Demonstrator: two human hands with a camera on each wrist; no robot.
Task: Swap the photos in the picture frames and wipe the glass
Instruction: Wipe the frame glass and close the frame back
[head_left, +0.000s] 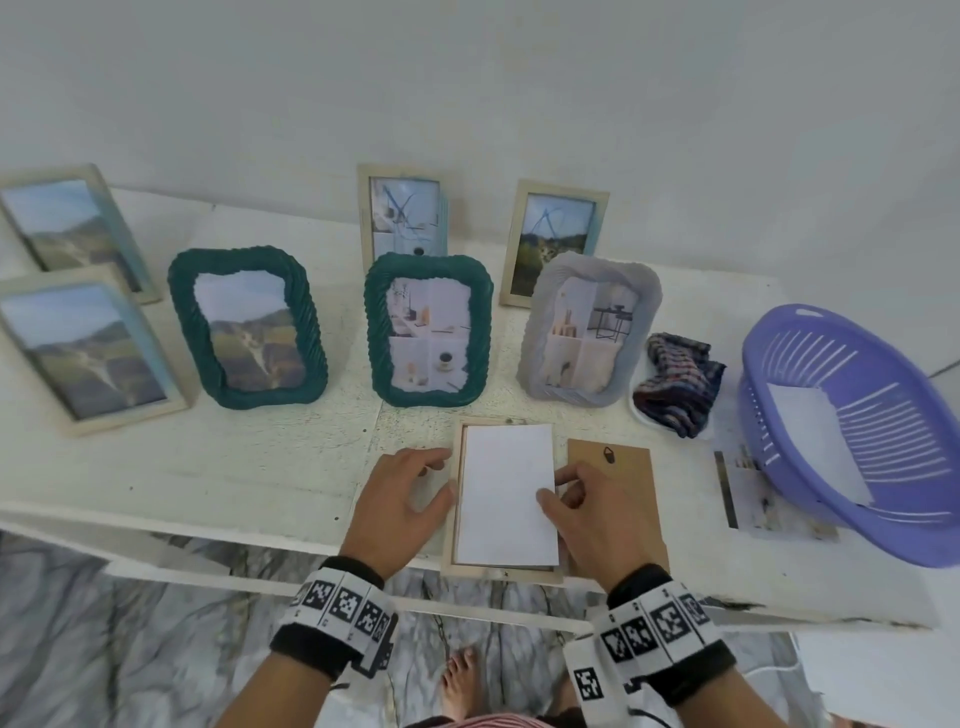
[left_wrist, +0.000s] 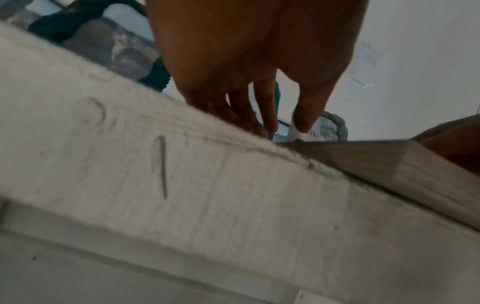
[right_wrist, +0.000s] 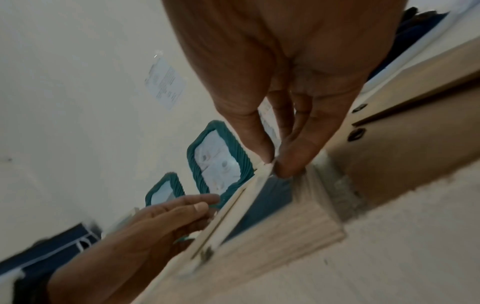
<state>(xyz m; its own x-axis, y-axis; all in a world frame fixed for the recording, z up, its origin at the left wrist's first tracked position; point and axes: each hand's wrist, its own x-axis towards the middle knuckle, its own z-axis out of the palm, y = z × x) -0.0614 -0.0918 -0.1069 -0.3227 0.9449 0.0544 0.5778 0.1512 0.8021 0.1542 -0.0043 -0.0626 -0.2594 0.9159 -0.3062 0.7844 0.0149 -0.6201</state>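
A light wooden frame (head_left: 501, 571) lies face down at the table's front edge, slightly overhanging it. A photo (head_left: 506, 493), white back up, lies in its recess. My right hand (head_left: 558, 486) pinches the photo's right edge between thumb and forefinger; the right wrist view shows this pinch by my right hand (right_wrist: 272, 162) above the frame (right_wrist: 285, 226). My left hand (head_left: 426, 478) rests with relaxed fingers against the frame's left side. It shows again as my left hand (left_wrist: 280, 123) and as my left hand (right_wrist: 194, 205). The brown backing board (head_left: 623, 467) lies right of the frame.
Two teal frames (head_left: 249, 327) (head_left: 428, 332), a grey frame (head_left: 589, 327) and several wooden frames (head_left: 88, 348) stand behind. At the right are a checked cloth (head_left: 678, 382), a purple basket (head_left: 857, 426) holding a white sheet, and a loose photo (head_left: 753, 493) partly under it.
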